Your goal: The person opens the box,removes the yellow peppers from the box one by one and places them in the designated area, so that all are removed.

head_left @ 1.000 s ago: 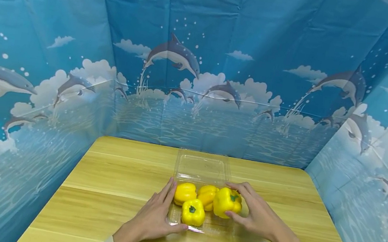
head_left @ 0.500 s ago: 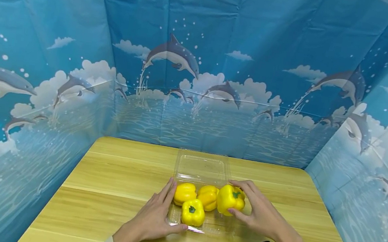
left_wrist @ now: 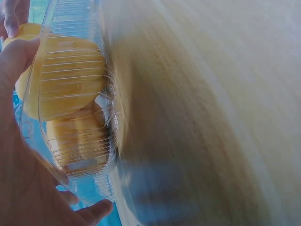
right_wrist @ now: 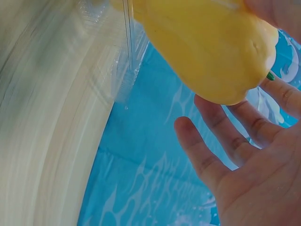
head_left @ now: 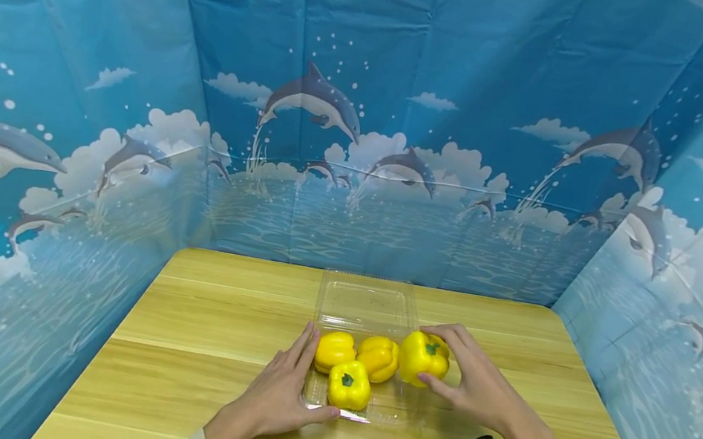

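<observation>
Left hand [head_left: 275, 396] flat; right hand [head_left: 470, 382] curled (firm grip).

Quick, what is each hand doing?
Left hand: fingers straight, resting against the clear tray.
Right hand: gripping a yellow pepper.

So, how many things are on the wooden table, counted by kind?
Yellow bell peppers: 4, one of them held by the right hand
Clear plastic clamshell box: 1, steadied by the left hand
Total: 5
</observation>
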### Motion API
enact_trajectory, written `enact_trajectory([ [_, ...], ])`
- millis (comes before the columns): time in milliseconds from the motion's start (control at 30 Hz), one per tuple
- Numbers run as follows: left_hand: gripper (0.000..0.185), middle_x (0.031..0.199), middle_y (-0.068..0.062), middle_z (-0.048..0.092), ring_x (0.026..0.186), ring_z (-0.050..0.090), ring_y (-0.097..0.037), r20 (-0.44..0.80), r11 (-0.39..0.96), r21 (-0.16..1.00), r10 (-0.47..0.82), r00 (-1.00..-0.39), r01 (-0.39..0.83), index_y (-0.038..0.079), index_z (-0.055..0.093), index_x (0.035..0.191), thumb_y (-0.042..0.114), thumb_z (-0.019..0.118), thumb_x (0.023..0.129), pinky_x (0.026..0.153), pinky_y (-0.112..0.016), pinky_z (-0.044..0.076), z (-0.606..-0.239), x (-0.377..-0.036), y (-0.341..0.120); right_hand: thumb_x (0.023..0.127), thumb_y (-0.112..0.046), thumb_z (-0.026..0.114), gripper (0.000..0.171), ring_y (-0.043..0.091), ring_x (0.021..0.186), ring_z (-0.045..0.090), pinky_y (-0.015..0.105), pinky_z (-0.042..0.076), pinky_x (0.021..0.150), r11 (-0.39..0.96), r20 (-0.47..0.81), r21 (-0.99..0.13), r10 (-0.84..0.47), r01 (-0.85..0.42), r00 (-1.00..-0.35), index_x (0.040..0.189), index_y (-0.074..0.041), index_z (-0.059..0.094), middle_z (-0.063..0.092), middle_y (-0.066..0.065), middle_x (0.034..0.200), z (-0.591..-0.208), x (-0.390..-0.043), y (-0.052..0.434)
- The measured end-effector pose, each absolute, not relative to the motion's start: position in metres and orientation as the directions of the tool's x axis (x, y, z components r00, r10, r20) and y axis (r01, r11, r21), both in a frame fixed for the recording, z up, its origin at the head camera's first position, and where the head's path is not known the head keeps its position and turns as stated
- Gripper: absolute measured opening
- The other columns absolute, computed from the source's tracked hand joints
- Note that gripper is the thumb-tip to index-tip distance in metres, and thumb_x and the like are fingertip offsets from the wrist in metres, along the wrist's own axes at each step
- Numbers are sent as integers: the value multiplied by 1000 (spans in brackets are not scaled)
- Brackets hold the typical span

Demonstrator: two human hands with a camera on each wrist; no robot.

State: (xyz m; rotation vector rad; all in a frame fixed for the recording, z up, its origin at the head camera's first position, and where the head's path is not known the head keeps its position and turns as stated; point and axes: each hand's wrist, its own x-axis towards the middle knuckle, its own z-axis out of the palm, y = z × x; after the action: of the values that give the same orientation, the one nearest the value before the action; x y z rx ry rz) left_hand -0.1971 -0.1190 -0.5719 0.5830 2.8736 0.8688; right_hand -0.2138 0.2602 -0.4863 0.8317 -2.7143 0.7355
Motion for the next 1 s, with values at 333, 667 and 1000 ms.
enact_trajectory([
  [333,140,200,-9,-3,180,29,-46,34,764,551,383,-923,337,14,10,189,91,74,92,145,-74,28,-571,-197,-120,104,-30,93,69,29,137,71,61,68,108,726,348,-387,-455,-568,-820,164,-20,60,66,3,153,-488,-216,265],
  [667,140,200,-8,-4,180,30,-46,37,766,547,380,-924,337,14,10,189,91,74,92,145,-74,29,-572,-197,-119,102,-26,94,71,28,134,71,59,68,106,732,358,-381,-446,-565,-820,164,-16,61,66,4,151,-489,-217,268],
  [1000,139,200,-9,-4,180,30,-47,33,762,555,382,-924,335,13,11,189,89,76,92,145,-74,29,-571,-196,-120,102,-24,94,69,29,133,71,57,69,104,741,374,-374,-429,-557,-822,162,-16,62,66,6,151,-492,-219,272],
])
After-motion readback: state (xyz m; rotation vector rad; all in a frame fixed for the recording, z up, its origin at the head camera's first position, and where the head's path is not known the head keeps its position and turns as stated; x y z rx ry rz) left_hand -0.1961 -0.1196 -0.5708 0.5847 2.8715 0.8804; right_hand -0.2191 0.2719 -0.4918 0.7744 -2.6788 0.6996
